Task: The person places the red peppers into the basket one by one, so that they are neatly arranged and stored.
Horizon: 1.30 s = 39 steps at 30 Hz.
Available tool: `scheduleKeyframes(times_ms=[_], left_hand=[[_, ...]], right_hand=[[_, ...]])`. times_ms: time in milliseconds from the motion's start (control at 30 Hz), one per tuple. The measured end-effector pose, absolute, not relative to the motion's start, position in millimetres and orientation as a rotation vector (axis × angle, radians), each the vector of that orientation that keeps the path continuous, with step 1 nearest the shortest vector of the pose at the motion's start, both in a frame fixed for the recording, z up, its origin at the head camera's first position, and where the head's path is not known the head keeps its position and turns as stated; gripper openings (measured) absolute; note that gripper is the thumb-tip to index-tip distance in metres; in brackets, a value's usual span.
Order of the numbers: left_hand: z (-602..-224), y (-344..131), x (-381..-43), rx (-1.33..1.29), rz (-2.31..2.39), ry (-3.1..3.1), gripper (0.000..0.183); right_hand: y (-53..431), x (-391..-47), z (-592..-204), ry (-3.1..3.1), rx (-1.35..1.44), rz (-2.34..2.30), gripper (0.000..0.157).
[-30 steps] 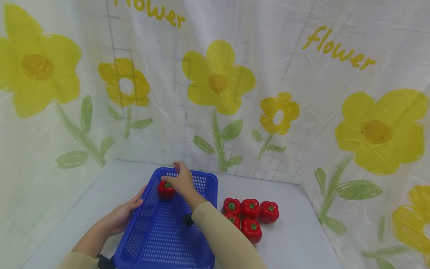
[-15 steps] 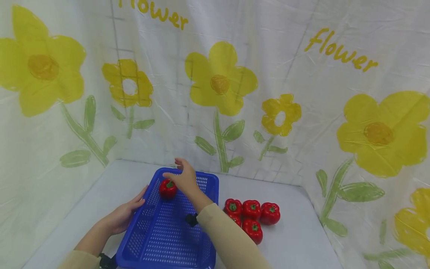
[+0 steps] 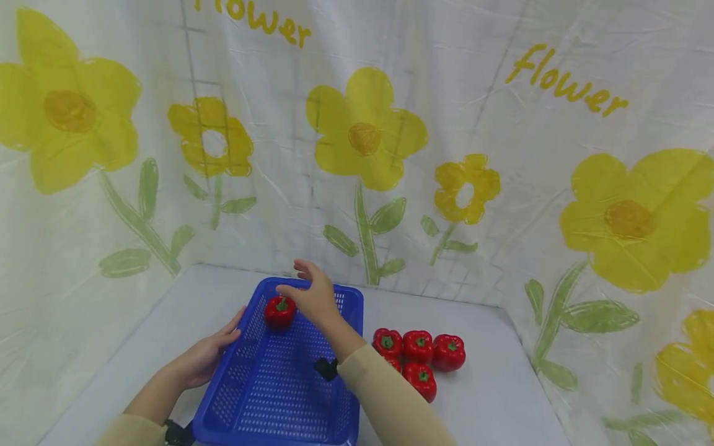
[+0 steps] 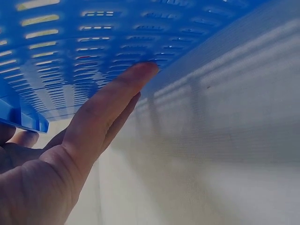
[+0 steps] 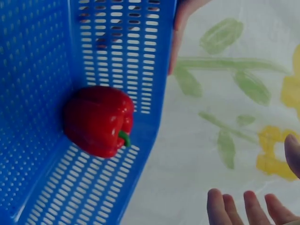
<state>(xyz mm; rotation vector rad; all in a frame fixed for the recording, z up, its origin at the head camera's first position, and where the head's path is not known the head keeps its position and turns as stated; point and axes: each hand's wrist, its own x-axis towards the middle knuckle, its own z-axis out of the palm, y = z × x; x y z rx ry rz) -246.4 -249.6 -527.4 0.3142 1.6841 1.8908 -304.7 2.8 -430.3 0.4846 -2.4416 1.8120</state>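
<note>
A blue perforated plastic basket (image 3: 279,396) lies lengthwise in front of me. One red bell pepper (image 3: 280,313) with a green stem sits in its far left corner; the right wrist view shows that pepper (image 5: 98,121) against the basket's walls. Above the far end of the basket, my right hand (image 3: 317,298) is spread with thumb and fingers apart, holding nothing. My left hand (image 3: 205,358) rests along the outside of the basket's left wall. In the left wrist view, straight fingers (image 4: 110,108) lie against the slotted blue side.
Several more red bell peppers (image 3: 418,347) are grouped on the white table (image 3: 485,396) to the right of the basket, one partly hidden by my right sleeve (image 3: 390,396). A white curtain (image 3: 279,217) printed with yellow flowers hangs behind the table.
My right hand has drawn slightly right and up, away from the pepper in the basket, uncovering more of it. The left hand and basket stay in place.
</note>
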Motion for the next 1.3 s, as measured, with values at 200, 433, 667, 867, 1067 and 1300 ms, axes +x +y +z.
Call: scheduleKeyframes(times_ms=[200,433,667,867,1067,1300], left_hand=[[-528,-252,-246,0.304,1.9,1.651,0.062],[-526,-252,-244,0.307,1.901,1.66,0.063],[-524,-252,-244,0.305,1.892,1.669,0.063],[-524,-252,-243,0.276,1.902,1.659,0.063],[-526,-251,-244,0.279,1.905,1.654,0.062],[-527,-248,-245,0.298,1.893,1.684,0.062]], right_hand=[[7,-298,-429,-2.404,0.5,1.844,0.06],[16,-290,-424,-2.37,0.511,1.859,0.06],[23,-286,-425,-2.349,0.517,1.838,0.059],[30,-282,-427,-2.331,0.504,1.869,0.06],[38,-276,-428,-2.328,0.507,1.857,0.061],[50,-272,-429,-2.287,0.498,1.893,0.059]])
